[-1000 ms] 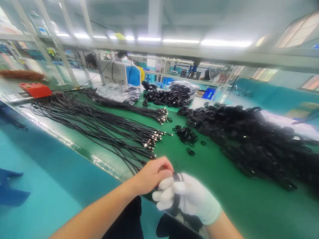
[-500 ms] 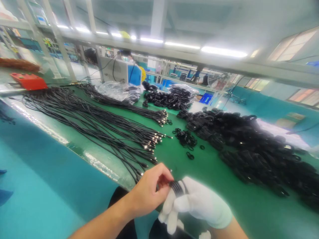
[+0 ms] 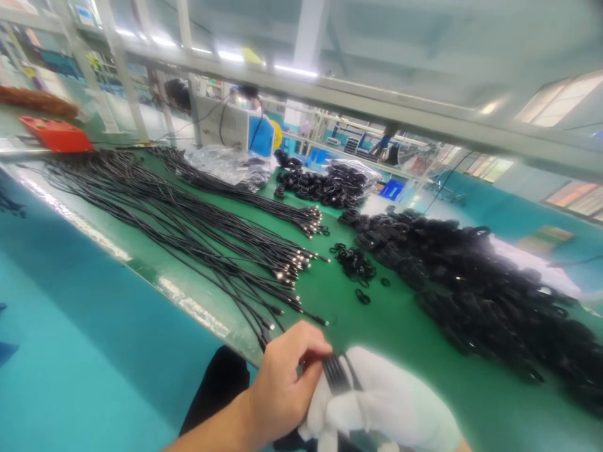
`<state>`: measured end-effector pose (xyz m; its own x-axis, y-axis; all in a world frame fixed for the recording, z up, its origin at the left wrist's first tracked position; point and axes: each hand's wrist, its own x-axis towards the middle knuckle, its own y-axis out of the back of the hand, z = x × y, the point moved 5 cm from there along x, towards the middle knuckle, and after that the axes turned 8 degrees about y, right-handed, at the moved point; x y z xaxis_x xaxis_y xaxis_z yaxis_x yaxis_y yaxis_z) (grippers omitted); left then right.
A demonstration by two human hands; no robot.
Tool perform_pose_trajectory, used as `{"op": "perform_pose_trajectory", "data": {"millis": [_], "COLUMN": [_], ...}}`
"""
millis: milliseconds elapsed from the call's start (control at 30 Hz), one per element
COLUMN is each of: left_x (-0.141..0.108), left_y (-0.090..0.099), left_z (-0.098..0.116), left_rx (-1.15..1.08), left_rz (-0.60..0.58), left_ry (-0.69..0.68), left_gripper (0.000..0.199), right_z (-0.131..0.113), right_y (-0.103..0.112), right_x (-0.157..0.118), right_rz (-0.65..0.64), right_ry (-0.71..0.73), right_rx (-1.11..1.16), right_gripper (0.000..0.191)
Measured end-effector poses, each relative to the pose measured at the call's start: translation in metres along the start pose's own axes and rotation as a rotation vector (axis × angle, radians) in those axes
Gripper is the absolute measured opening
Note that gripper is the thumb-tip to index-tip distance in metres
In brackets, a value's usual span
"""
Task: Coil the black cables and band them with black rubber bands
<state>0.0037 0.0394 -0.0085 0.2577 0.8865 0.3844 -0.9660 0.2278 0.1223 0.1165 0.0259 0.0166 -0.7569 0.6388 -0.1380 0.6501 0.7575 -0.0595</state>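
Note:
A coiled black cable (image 3: 335, 375) sits between my two hands, low in the middle of the view. My right hand (image 3: 396, 402), in a white glove, is closed around the coil. At the coil's left side my bare left hand (image 3: 285, 380) has thumb and fingers pinched on the cable. The fingertips hide part of it. Beyond my hands, long straight black cables (image 3: 198, 232) lie in bunches, their metal plugs pointing right. Small black rings (image 3: 355, 263) lie in a loose heap to the right of these plugs.
Coiled black cables (image 3: 452, 276) form a large pile along the right of the green table mat (image 3: 330, 295). Clear plastic bags (image 3: 230, 164) and more coils (image 3: 325, 182) are farther back. A red box (image 3: 56, 134) stands at the far left. A metal frame bar crosses above.
Both hands sit slightly lower in the view, still on the coiled cable. The camera has shifted a little, and one loose plug shows more fully beyond my left hand.

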Motion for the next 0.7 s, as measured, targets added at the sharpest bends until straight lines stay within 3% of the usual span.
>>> {"op": "perform_pose_trajectory", "data": {"millis": [133,233,367,500,700], "left_x": [-0.007,-0.005,0.006,0.012,0.018], "left_y": [-0.002,-0.001,-0.001,-0.003,-0.001], "left_z": [0.009,0.013,0.02,0.028,0.03], "left_rx": [0.037,0.052,0.092,0.138,0.124], "left_rz": [0.055,0.036,-0.131,-0.295,-0.218], "left_ry": [-0.198,-0.201,-0.099,-0.129,-0.277], "left_gripper": [0.029,0.028,0.034,0.032,0.026], "right_z": [-0.006,-0.009,-0.011,-0.013,-0.023], "right_y": [-0.006,-0.008,-0.009,-0.008,-0.009], "right_x": [-0.002,-0.002,-0.001,-0.002,-0.004], "right_rz": [0.02,0.031,-0.011,0.02,0.102], "right_ry": [0.073,0.072,0.042,0.069,-0.003], "right_rx": [0.067,0.043,0.042,0.043,-0.047], "right_gripper": [0.035,0.035,0.035,0.027,0.037]}}
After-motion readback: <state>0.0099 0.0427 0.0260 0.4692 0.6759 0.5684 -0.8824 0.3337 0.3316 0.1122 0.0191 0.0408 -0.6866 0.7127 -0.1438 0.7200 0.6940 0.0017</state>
